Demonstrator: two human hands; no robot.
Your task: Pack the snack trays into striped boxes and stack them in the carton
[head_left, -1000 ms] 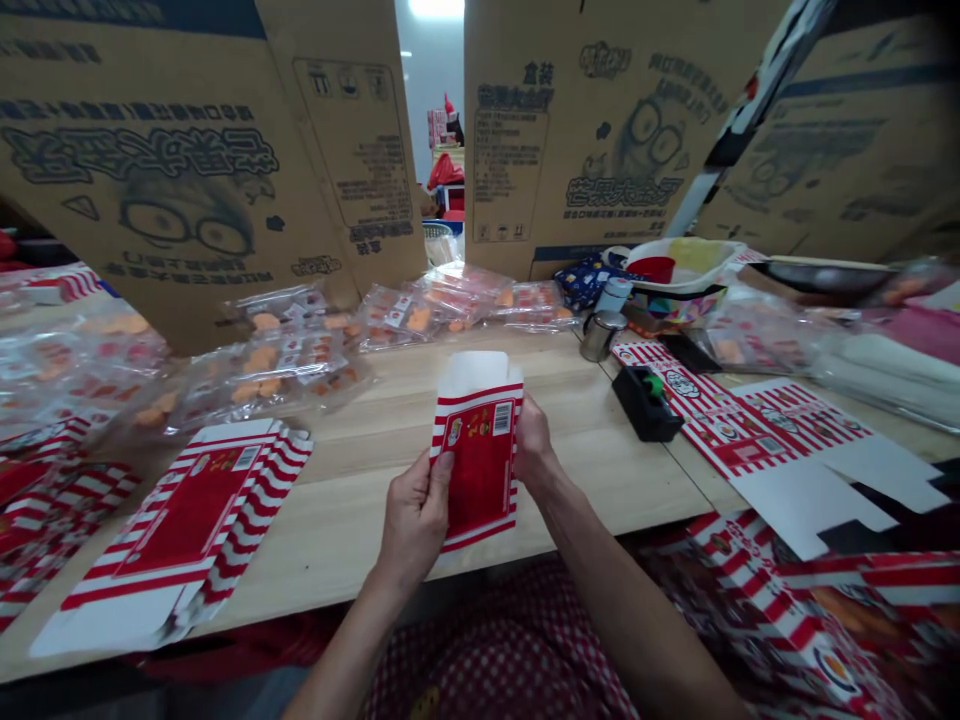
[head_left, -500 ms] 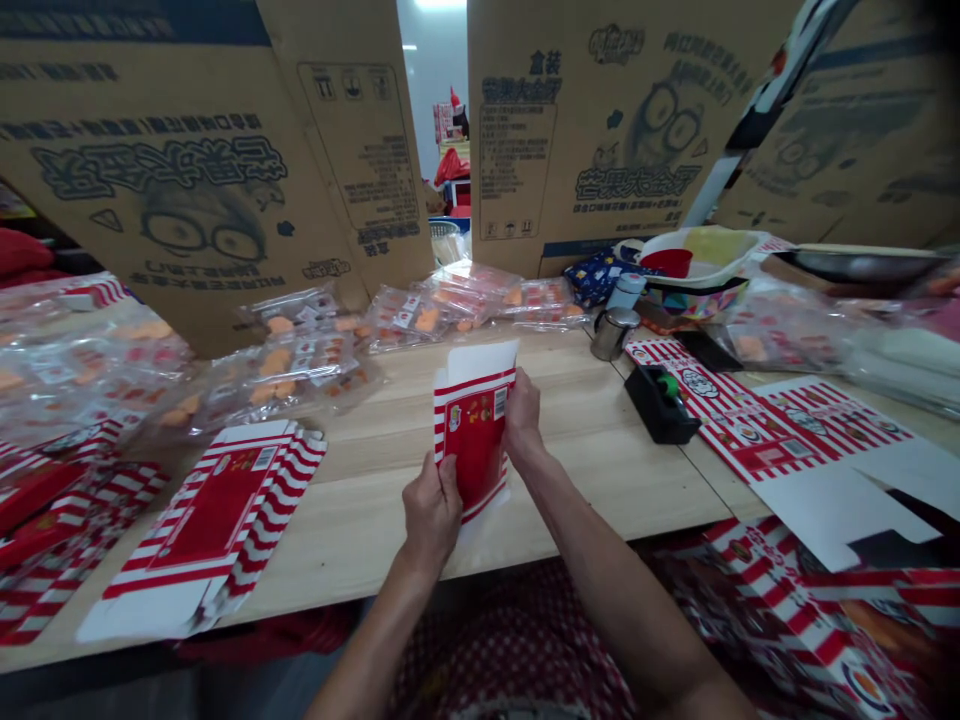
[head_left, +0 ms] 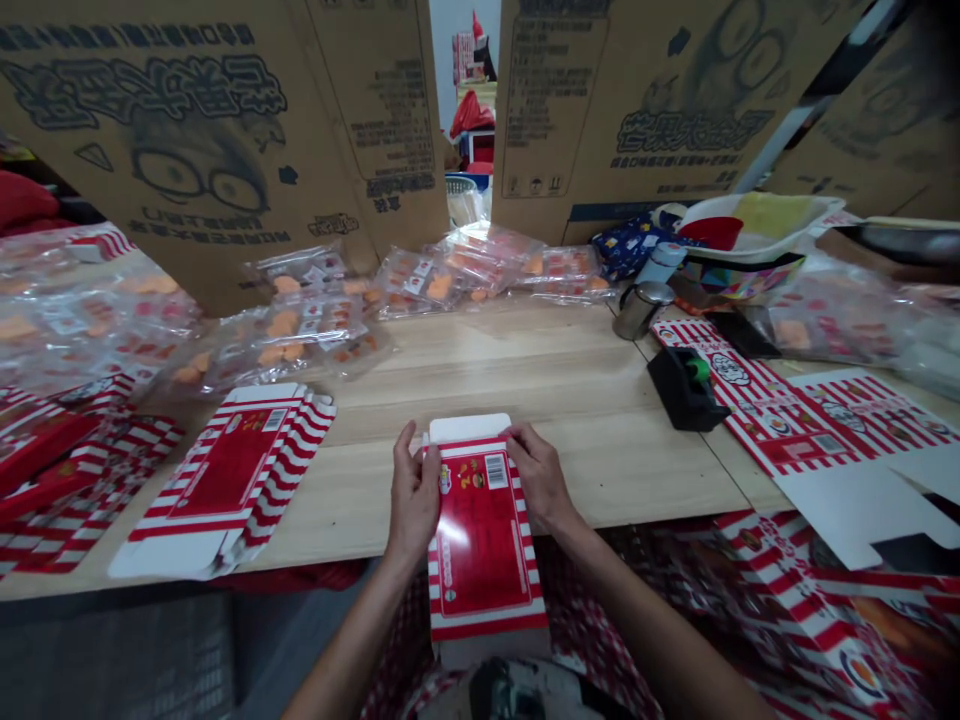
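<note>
A red-and-white striped carton box (head_left: 484,540) lies in front of my body, overhanging the table's near edge, its printed red face and barcode towards me. A white flap sticks out at its far end. My left hand (head_left: 415,492) holds the box's upper left edge, thumb along the side. At the upper right corner, my right hand (head_left: 537,475) grips the edge with bent fingers. Some fingertips are hidden behind the box. To the left, a stack of flattened striped cartons (head_left: 225,470) rests on the table.
Clear bags of orange and red pieces (head_left: 315,310) line the table's back, before tall cardboard boxes (head_left: 217,130). On the right are a black tape dispenser (head_left: 686,390), a metal cup (head_left: 643,310) and unfolded striped cartons (head_left: 817,420). More striped boxes (head_left: 52,460) pile up at far left.
The box has come down and towards my body, from tilted up above the table. My hands have shifted to opposite sides of its far end. The camera view has also moved.
</note>
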